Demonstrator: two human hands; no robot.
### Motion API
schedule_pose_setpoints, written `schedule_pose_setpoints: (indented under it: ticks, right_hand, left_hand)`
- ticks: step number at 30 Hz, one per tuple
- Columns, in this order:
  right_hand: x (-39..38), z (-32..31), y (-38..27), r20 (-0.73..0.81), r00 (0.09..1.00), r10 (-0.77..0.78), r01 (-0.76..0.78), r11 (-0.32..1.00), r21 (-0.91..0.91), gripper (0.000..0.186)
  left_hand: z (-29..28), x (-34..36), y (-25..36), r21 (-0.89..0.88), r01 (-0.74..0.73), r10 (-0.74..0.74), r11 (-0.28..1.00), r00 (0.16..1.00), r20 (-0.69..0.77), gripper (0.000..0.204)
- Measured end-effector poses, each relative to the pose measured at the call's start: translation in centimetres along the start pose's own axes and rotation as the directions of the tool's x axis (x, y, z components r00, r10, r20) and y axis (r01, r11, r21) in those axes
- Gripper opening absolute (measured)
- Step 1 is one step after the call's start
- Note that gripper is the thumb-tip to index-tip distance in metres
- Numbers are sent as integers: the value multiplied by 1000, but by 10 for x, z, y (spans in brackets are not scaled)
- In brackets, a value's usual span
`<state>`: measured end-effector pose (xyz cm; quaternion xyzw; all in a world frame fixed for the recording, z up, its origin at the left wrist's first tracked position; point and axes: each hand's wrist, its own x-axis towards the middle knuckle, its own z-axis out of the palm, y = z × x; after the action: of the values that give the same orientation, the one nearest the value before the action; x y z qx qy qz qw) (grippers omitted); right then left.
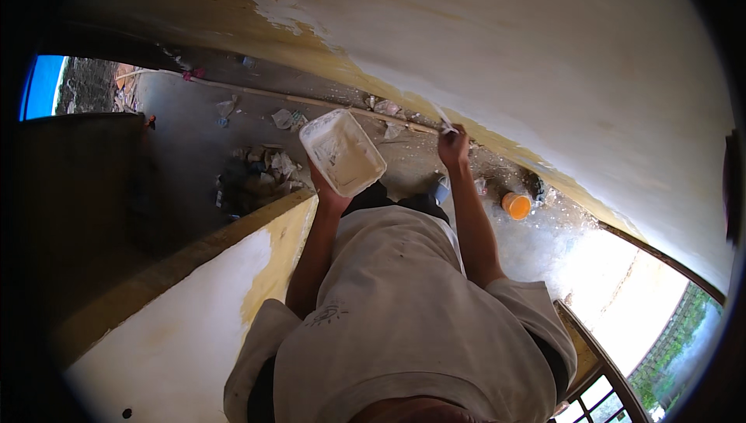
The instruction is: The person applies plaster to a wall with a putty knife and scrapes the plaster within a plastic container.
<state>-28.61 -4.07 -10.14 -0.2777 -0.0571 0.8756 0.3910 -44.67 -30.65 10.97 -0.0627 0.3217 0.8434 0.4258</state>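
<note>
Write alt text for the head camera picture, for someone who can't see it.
Seen from above, a person's left hand holds a white tub smeared with pale paste, while the right hand holds a pale tool beside a patchy white-and-yellow wall. An orange bucket and litter are on the floor.

Dim int. overall, w/ strong daylight from lower R blowing out the floor [594,267] to white, deep shadow far L, R hand [453,148] dark, fine detail soft, & fisheye bending straight edges toward a blk rim.
</note>
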Motion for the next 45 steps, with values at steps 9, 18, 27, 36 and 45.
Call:
schedule_pose_setpoints:
  ticks: [9,18,27,36,45]
  right_hand:
    - [146,204,208,131,917,377,-399,877,267,25]
    - [174,77,56,391,917,84,-267,856,442,16]
    - [23,-113,-189,-168,925,-341,380,831,406,33]
    - [25,-53,-18,-181,977,-115,110,993,-36,10]
    - [176,136,229,144,914,379,-400,902,163,11]
  left_hand:
    - [-70,-21,74,503,-353,393,789,919,30,103]
    - [-45,-8,33,283,-187,190,941,982,15,84]
    - [-10,36,-16,33,123,-123,992,992,-3,60]
    - [-27,53,2,15,140,-139,990,990,-31,60]
    - [-125,18,75,104,-73,93,992,973,-213,63]
